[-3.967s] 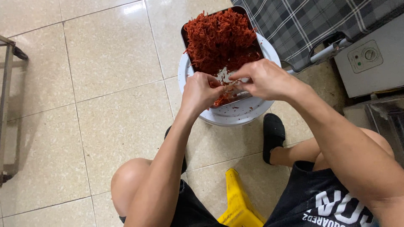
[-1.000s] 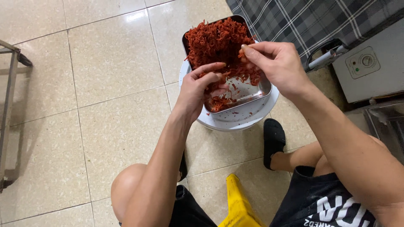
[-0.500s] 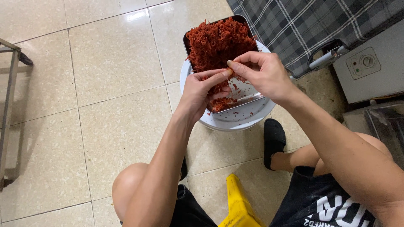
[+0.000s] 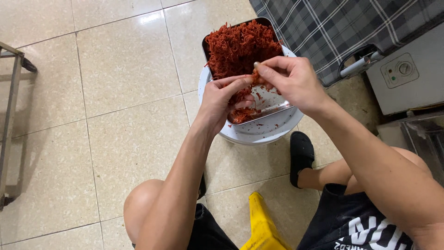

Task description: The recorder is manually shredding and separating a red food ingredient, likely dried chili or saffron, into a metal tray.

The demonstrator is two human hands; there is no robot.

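Looking down from the head camera, I see both hands meeting over a rectangular stainless-steel tray (image 4: 267, 107) that sits on a round white plastic bucket (image 4: 259, 134) on the beige tiled floor (image 4: 115, 115). The tray's far half is heaped with shredded red-orange strands (image 4: 238, 44); the near half is mostly bare metal with a few scraps. My left hand (image 4: 222, 99) has its grip pressed together, thumb and forefinger pinching a small tuft of the red strands (image 4: 253, 78). My right hand (image 4: 291, 81) pinches the same tuft from the other side, its fingertips touching those of the left — so the piece is held between both, just above the heap's near edge.

To do this well, I judge the pinches should stay light and close together, kept over the tray so loose bits fall onto the metal and not the floor.

A yellow plastic stool (image 4: 263, 224) shows between the knees, a black slipper (image 4: 301, 155) beside the bucket — a grey checked cloth (image 4: 333, 32) lies beyond.
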